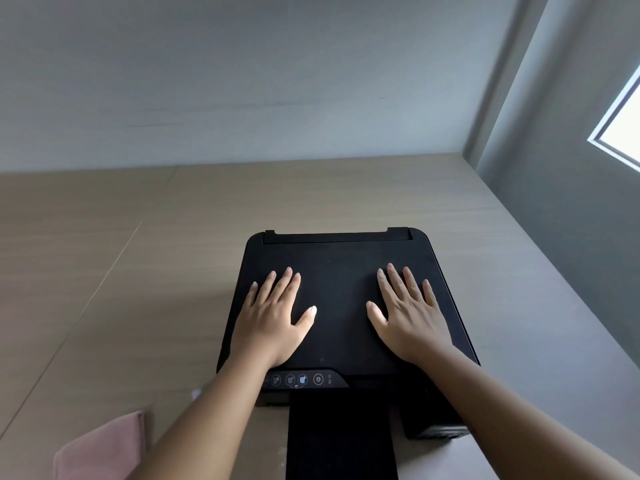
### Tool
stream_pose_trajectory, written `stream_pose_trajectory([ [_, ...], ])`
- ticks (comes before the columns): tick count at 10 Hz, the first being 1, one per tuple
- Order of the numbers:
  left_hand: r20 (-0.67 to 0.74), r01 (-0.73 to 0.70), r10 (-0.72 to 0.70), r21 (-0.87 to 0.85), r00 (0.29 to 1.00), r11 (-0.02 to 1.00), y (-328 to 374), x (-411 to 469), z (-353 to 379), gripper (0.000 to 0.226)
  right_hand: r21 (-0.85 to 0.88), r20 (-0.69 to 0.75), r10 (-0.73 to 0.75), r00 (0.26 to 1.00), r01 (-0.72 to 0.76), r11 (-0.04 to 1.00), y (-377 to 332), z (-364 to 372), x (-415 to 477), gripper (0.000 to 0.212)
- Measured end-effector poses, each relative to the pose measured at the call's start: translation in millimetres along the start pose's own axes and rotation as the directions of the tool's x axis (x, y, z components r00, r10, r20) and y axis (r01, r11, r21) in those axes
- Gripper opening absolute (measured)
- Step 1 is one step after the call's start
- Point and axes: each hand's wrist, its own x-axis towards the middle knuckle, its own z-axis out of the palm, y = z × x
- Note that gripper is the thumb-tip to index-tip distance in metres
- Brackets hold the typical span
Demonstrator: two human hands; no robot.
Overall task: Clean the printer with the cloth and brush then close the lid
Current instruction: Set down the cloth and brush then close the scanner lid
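A black printer (341, 258) stands on the wooden table, its flat lid (337, 327) lying down shut. My left hand (273, 317) rests flat on the left half of the lid with fingers spread. My right hand (408, 317) lies flat on the right half in the same way. A pink cloth (100, 448) sits folded on the table at the bottom left, partly hidden by my left forearm. The printer's button panel (301, 379) runs along its front left edge, and a black output tray (341, 438) sticks out toward me. No brush is visible.
The wooden table (138, 271) stretches left and behind the printer to a grey wall (242, 81). A second grey wall with a bright window (623, 123) closes off the right side. A small pale object (196, 393) peeks out beside my left forearm.
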Motion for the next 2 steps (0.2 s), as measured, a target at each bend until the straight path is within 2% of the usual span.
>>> stream_pose_trajectory([
  [1,-0.002,0.001,-0.001,-0.004,1.0,1.0,1.9,-0.6,1.1,0.079,0.078,0.071,-0.013,0.997,0.007,0.997,1.1,-2.8,-0.1,0.069],
  [2,-0.008,0.003,-0.003,-0.02,1.0,1.0,1.9,0.1,-3.5,0.076,0.35,-0.037,-0.027,0.999,0.038,0.936,-1.8,-40.2,2.1,0.043],
])
